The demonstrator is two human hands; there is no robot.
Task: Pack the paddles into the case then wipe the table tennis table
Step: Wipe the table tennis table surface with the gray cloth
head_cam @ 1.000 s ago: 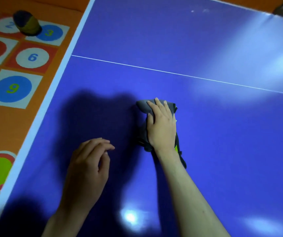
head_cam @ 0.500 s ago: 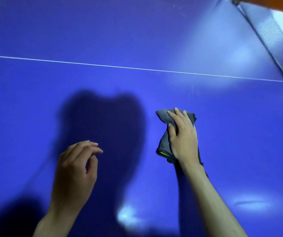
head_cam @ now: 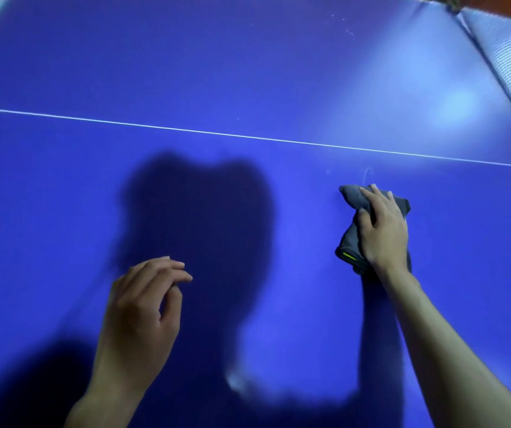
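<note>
Our right hand (head_cam: pixel 382 231) pressed a bunched grey cloth (head_cam: pixel 351 217) (a yellow-green mark at its lower edge) onto the blue table (head_cam: pixel 248 72) at right of centre, thumb curled into its folds. Our left hand (head_cam: pixel 141 316) hovered lower left, fingers loosely curled, holding nothing.

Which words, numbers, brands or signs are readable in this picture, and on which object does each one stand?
None can be read.
Blue table tennis table top: only a thin white centre line, no text.
Crumpled grey cloth under the right hand: a small yellow-green mark, too small to tell whether it is a logo.
Left hand: holds nothing.
</note>
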